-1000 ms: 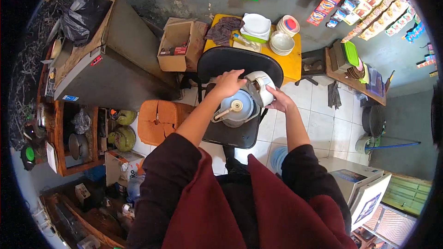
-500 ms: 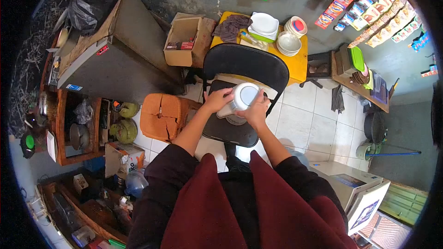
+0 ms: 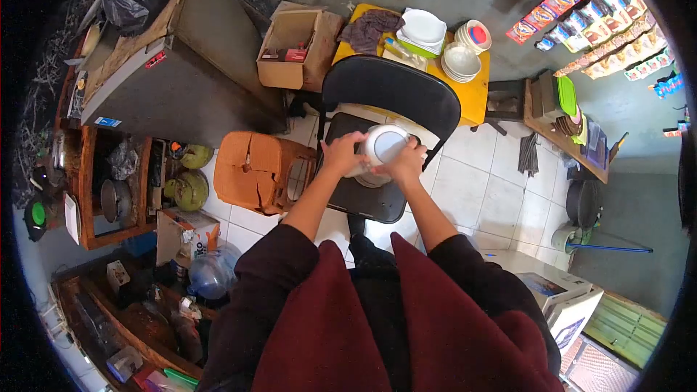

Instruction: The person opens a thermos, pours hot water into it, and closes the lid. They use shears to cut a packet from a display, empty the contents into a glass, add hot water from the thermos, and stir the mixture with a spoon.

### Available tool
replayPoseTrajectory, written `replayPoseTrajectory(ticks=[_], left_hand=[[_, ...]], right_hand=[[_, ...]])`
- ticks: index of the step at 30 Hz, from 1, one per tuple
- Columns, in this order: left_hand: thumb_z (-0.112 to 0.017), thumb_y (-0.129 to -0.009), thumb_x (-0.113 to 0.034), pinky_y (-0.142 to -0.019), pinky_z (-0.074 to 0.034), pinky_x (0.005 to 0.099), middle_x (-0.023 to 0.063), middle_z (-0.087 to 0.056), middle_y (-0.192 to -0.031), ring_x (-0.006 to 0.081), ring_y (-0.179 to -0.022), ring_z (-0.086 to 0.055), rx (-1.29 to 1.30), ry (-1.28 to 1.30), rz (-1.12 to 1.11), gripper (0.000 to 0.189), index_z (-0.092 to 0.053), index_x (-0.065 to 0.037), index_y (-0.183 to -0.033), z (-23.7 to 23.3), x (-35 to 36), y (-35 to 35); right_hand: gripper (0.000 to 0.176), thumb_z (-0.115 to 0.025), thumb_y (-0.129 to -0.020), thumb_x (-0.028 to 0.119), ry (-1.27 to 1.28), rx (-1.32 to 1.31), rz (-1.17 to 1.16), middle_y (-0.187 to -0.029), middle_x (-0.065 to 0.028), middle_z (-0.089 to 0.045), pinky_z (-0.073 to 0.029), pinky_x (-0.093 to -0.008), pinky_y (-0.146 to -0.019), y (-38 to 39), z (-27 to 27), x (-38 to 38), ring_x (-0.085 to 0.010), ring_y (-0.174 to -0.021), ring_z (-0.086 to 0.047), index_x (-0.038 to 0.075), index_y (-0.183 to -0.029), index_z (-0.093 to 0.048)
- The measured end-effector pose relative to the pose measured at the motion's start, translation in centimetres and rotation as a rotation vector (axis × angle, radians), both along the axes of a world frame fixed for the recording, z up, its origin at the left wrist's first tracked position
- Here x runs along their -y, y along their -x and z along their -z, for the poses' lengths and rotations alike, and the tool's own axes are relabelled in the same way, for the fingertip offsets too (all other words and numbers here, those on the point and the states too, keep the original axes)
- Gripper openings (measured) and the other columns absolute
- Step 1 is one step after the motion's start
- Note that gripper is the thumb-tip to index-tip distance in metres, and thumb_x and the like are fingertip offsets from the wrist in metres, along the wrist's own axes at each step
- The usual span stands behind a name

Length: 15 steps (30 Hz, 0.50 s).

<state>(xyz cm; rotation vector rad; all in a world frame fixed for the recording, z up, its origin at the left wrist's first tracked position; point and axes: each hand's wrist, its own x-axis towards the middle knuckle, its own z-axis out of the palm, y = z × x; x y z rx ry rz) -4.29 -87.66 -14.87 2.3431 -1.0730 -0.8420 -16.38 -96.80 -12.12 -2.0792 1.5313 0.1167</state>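
A white rounded appliance-like object [image 3: 386, 145] with a pale grey disc on its top is held between my two hands, above the seat of a black folding chair [image 3: 392, 87]. My left hand [image 3: 343, 154] grips it from the left side, fingers curled at its rim. On the opposite side, my right hand [image 3: 404, 162] has its fingers wrapped round the edge. A paler lower part rests on or just over the seat, partly hidden by my hands, so its exact kind does not show.
Left of the chair stands a cracked orange stool [image 3: 247, 170]. Behind it, a yellow table [image 3: 475, 98] bears plates, stacked bowls [image 3: 461, 62] and a dark cloth [image 3: 370, 31]. An open cardboard box [image 3: 290, 76] sits beside the table. A wooden shelf [image 3: 120, 229] is at left, a white cabinet [image 3: 541, 283] at lower right.
The white object looks slightly tilted compared with before, and both hands have shifted a little around it. The whole view has moved slightly. Both hands keep their hold.
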Motion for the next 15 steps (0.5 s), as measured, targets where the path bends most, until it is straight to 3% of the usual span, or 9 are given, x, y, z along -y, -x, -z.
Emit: replayPoseTrajectory(ticks=[4,6,9,12,13,15], left_hand=[[-0.073,-0.058,-0.028,-0.09,-0.025,0.0542,-0.0031,-0.058,-0.106,0.0222,-0.103,-0.051,0.027,0.009,0.076,0.056,-0.051,-0.022,-0.109,-0.4,0.5,-0.3],[-0.072,-0.059,-0.031,-0.091,-0.027,0.0507,-0.0002,-0.055,-0.109,0.0243,-0.101,-0.051,0.027,0.043,0.073,0.064,-0.046,-0.024,-0.116,-0.1,0.9,0.4],[-0.069,-0.059,-0.041,-0.09,-0.029,0.0532,0.0081,-0.049,-0.113,0.031,-0.104,-0.048,0.033,-0.009,0.079,0.082,-0.028,-0.031,-0.13,-0.7,0.6,1.4],[-0.07,-0.059,-0.041,-0.09,-0.028,0.0558,0.0078,-0.05,-0.111,0.0315,-0.104,-0.047,0.216,-0.142,0.202,0.082,-0.028,-0.031,-0.13,-3.5,0.6,1.5],[-0.07,-0.059,-0.041,-0.09,-0.028,0.0558,0.0078,-0.05,-0.111,0.0315,-0.104,-0.047,0.215,-0.14,0.201,0.082,-0.028,-0.031,-0.13,-3.2,0.7,1.6],[-0.07,-0.06,-0.041,-0.091,-0.026,0.0572,0.0068,-0.05,-0.11,0.0311,-0.103,-0.047,0.225,-0.093,0.13,0.082,-0.028,-0.032,-0.129,-2.2,0.6,1.9]], right_hand=[[0.124,-0.086,-0.029,0.029,-0.034,0.004,-0.037,-0.108,-0.0176,-0.036,-0.044,-0.0377,-0.081,0.1,-0.9,0.3,-0.0361,-0.095,-0.049,0.006,-0.13,-0.018],[0.122,-0.085,-0.033,0.036,0.021,0.098,-0.142,-0.108,-0.0194,-0.037,-0.045,-0.0387,-0.079,1.5,0.8,1.8,-0.0368,-0.092,-0.052,0.009,-0.132,-0.017],[0.113,-0.08,-0.04,0.047,0.008,0.151,-0.338,-0.108,-0.0216,-0.04,-0.045,-0.04,-0.077,3.6,1.6,3.2,-0.0378,-0.09,-0.053,0.007,-0.129,-0.024],[0.076,-0.065,-0.063,0.052,0.065,0.266,-0.386,-0.101,-0.0223,-0.051,-0.045,-0.0387,-0.076,5.0,0.8,3.8,-0.0344,-0.09,-0.054,0.002,-0.114,-0.042],[0.06,-0.058,-0.074,0.044,0.112,0.336,-0.408,-0.099,-0.0221,-0.053,-0.044,-0.0374,-0.075,5.5,0.7,3.5,-0.0324,-0.087,-0.056,0.001,-0.113,-0.045],[0.057,-0.056,-0.076,0.041,0.022,0.484,-0.282,-0.101,-0.0221,-0.053,-0.045,-0.0369,-0.075,5.7,2.0,2.7,-0.0321,-0.086,-0.056,-0.001,-0.115,-0.045]])
